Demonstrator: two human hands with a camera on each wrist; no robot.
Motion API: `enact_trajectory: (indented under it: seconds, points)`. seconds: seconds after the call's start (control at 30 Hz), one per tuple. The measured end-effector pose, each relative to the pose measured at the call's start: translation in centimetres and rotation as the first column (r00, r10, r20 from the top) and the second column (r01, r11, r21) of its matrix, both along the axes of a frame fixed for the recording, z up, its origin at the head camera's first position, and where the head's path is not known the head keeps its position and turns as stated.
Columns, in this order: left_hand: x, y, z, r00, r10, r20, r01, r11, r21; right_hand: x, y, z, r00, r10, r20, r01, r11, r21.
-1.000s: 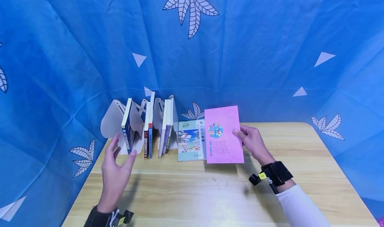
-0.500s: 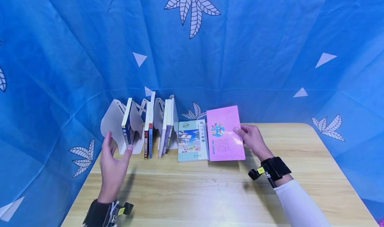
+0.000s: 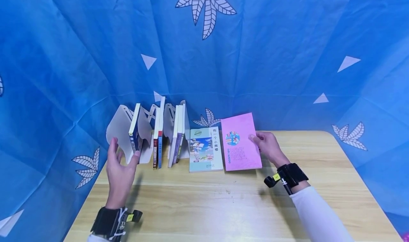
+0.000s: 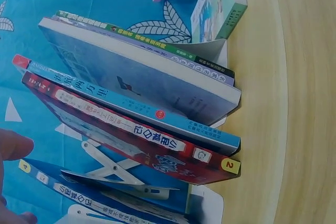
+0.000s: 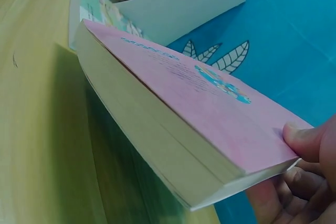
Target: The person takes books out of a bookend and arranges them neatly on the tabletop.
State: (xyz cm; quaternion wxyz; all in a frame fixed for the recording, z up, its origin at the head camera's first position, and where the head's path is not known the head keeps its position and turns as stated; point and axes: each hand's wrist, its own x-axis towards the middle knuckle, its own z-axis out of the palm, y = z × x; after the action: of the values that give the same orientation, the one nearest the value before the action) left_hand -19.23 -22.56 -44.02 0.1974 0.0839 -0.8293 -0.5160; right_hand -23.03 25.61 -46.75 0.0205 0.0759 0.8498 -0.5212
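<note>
My right hand (image 3: pixel 271 148) pinches a pink book (image 3: pixel 241 142) by its right edge, thumb on the cover and fingers behind. In the right wrist view the pink book (image 5: pixel 194 103) is tilted, its page edges facing the camera and its lower part above the table. Left of it, a light green book (image 3: pixel 204 149) with a ship picture leans back. My left hand (image 3: pixel 120 176) is spread in front of the left end of a white bookend rack (image 3: pixel 119 128), near a dark blue book (image 3: pixel 135 139); it holds nothing.
Several books stand upright in the rack, among them a red-spined book (image 4: pixel 142 129), a light blue book (image 4: pixel 131 106) and a grey-white book (image 4: pixel 142 66). A blue patterned cloth (image 3: pixel 281 57) hangs behind and beside the wooden table (image 3: pixel 223 206).
The pink book has shifted slightly right and tilted, uncovering the light green book's right edge. My left hand has moved a little down and left.
</note>
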Motion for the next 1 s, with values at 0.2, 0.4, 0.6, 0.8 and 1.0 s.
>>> enact_trajectory:
  seconds: [0.2, 0.4, 0.6, 0.8, 1.0]
  points:
    - [-0.3, -0.1, -0.1, 1.000, 0.002, 0.004, -0.002, 1.000, 0.011, -0.8, 0.0, -0.1, 1.000, -0.002, 0.008, 0.002, 1.000, 0.030]
    - [-0.9, -0.1, -0.4, 1.000, -0.013, 0.017, 0.012, 1.000, 0.019, -1.6, -0.1, -0.5, 0.999, -0.010, 0.039, 0.009, 0.999, 0.033]
    - [-1.3, 0.0, -0.5, 0.999, -0.013, 0.035, 0.012, 0.999, 0.029, -2.1, 0.1, -1.3, 0.996, -0.011, 0.084, 0.009, 1.000, 0.017]
    - [-1.5, 0.0, -0.3, 0.998, -0.019, 0.051, 0.017, 0.998, 0.054, -2.5, 0.1, -2.2, 0.994, -0.024, 0.103, 0.030, 0.998, -0.057]
    - [-1.4, -0.1, -0.2, 0.998, -0.016, 0.061, 0.012, 0.998, 0.059, -2.8, -0.2, -2.9, 0.992, -0.031, 0.122, 0.034, 0.999, -0.025]
